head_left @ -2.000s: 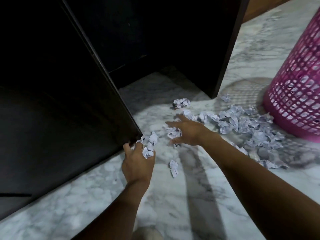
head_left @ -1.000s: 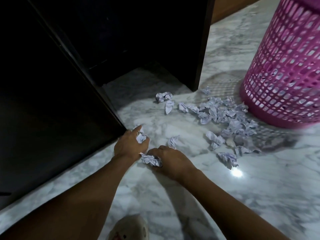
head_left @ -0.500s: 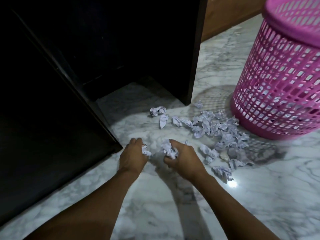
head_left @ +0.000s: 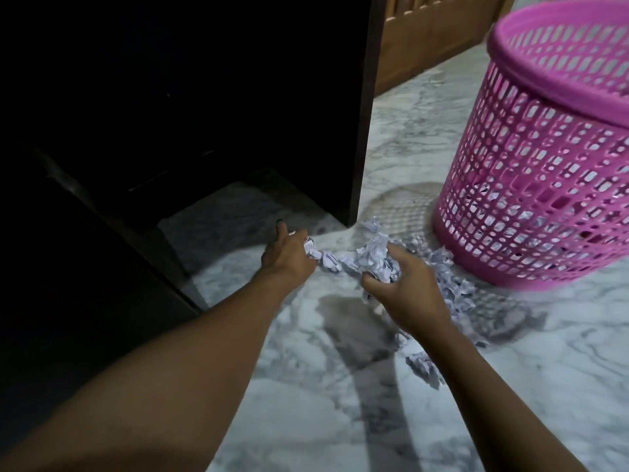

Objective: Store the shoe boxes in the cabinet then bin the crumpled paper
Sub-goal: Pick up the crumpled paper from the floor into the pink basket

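Observation:
Crumpled white paper balls [head_left: 452,287] lie scattered on the marble floor beside a pink plastic basket [head_left: 541,172]. My right hand [head_left: 405,291] grips a bunch of crumpled paper [head_left: 377,260] just above the floor, left of the basket. My left hand [head_left: 289,257] holds a small crumpled paper ball [head_left: 311,252] near the foot of the dark cabinet [head_left: 190,97]. More balls [head_left: 332,264] lie between the two hands. Some paper shows through the basket's lattice wall. No shoe box is in view.
The open dark cabinet door [head_left: 85,267] stands at the left, its edge close to my left forearm. A wooden panel [head_left: 429,35] runs along the far wall. One stray paper ball [head_left: 423,367] lies right of my right forearm. Marble floor [head_left: 340,386] stretches toward me.
Both hands have swept paper together and moved away from me toward the basket. My right hand now holds a bigger bunch and is lifted. The view has tilted up, showing the basket's rim.

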`<state>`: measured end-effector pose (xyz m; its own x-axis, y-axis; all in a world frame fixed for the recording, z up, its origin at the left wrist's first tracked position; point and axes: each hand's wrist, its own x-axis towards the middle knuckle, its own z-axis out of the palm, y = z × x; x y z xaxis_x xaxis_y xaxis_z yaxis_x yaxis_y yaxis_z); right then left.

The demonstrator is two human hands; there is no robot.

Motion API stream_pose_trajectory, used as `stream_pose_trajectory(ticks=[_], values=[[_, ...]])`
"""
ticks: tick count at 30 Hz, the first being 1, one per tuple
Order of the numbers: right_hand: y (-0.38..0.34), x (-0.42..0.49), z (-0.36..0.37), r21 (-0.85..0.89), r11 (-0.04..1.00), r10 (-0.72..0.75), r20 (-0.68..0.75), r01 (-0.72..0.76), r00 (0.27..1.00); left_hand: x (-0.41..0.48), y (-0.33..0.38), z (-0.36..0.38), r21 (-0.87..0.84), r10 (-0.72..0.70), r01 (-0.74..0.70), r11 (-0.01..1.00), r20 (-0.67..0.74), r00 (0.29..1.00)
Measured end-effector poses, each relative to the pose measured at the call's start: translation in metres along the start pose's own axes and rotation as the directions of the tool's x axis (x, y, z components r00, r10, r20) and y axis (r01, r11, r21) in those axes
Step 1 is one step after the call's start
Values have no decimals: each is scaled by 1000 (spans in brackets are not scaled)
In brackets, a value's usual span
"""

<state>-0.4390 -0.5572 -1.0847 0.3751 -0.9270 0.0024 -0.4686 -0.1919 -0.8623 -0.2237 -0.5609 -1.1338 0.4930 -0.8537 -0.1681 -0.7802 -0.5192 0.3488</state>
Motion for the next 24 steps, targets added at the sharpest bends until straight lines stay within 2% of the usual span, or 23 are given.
stream_pose_trajectory(ticks=[3, 9, 13, 17, 21, 24], values=[[5, 4, -7, -8, 1000, 18, -27, -18, 999, 10, -5, 8, -27, 28, -27, 999, 39, 999], [16, 2, -17, -27, 999, 37, -44, -38, 998, 12, -12, 20, -91, 156, -160, 983, -45, 987], [20, -1, -16, -41, 997, 64, -23, -65, 998, 10, -8, 16, -195, 121, -128, 972, -46, 992], [11, -7, -28, 24, 999, 36, -59, -35, 998, 0, 1, 4, -322, 112, -114, 940, -24, 993], [-13, -14, -50, 52, 997, -51, -118, 57, 992, -34, 34, -20, -244, 351, -356, 902, -62, 934], [-53, -15, -74, 59, 982, -166, -166, 178, 972, -57, 75, -50, -357, 451, -483, 799, -175, 875]])
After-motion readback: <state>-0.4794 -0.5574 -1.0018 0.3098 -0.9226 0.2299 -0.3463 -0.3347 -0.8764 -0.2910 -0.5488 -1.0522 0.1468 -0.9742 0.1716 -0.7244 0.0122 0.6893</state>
